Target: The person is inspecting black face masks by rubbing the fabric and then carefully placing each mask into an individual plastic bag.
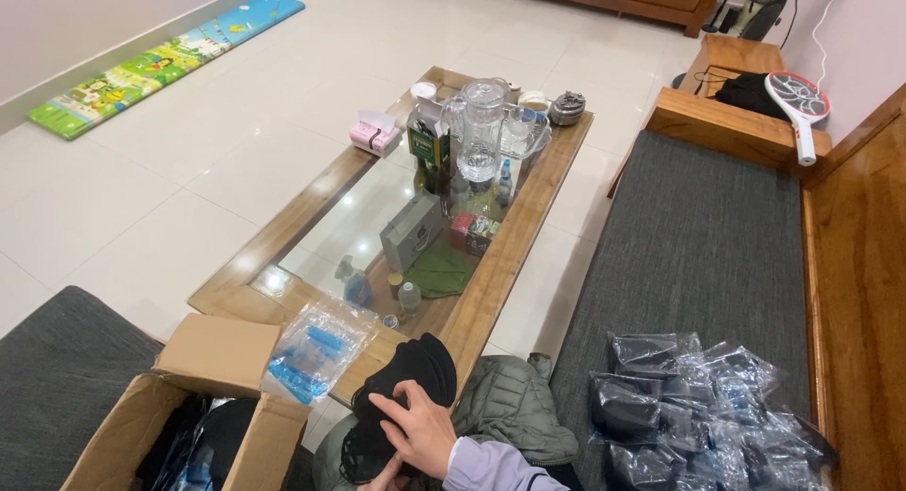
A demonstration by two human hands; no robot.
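Note:
My right hand [422, 431], in a pale lilac sleeve, rests with spread fingers on a black fabric piece [408, 366] held over my lap, at the near corner of the coffee table. Only a few fingers of my left hand [385, 479] show at the bottom edge, under the right hand and against the same black fabric; its grip is hidden. An open cardboard box [215, 357] with dark items and plastic inside stands just left of my hands. A pile of black pieces in clear bags [694, 411] lies on the grey sofa cushion to my right.
A wooden coffee table with a glass top [514, 255] stretches ahead, carrying a clear pitcher [481, 127], a pink tissue box [375, 135] and small clutter. Empty clear bags [316, 347] lie on its near corner. A green padded jacket [514, 401] covers my lap. A swatter racket [798, 104] rests on the sofa arm.

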